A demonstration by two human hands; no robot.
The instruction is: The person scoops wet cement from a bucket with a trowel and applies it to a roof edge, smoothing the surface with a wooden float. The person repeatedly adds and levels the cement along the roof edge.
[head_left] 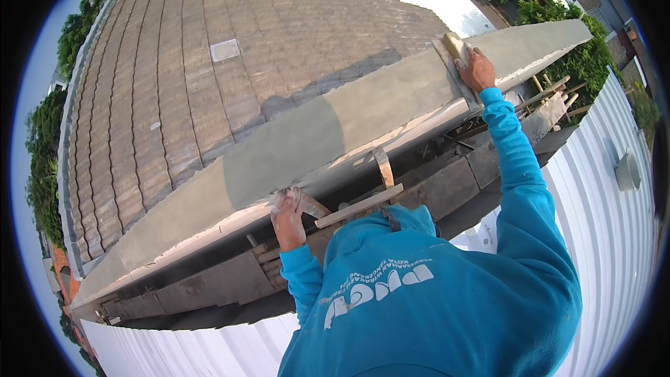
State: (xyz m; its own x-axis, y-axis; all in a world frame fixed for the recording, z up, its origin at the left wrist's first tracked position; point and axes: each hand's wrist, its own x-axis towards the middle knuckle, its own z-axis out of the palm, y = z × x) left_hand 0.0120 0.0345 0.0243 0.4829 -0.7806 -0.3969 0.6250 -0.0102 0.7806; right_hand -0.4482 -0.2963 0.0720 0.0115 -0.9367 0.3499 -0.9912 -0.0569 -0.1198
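Observation:
My right hand (477,70) is closed around the pale handle of a long plastering float (447,58). The float lies across a grey plastered ledge (391,98), its length running from the roof side to the front edge. Lower and to the left, my left hand (287,222) grips the front edge of that ledge, fingers bent over it and smeared with pale plaster. Just right of this hand, a short piece of wood (315,207) sticks out below the edge. The ledge surface looks smooth and damp, with my shadow falling on it.
Beyond the ledge rises a brown tiled roof (167,49). A loose wooden strip (359,206) sits near my waist. Under the ledge run dark boards (447,185) and bamboo poles (551,94). White corrugated sheeting (593,188) lies below, with a pale bucket (627,172) at right.

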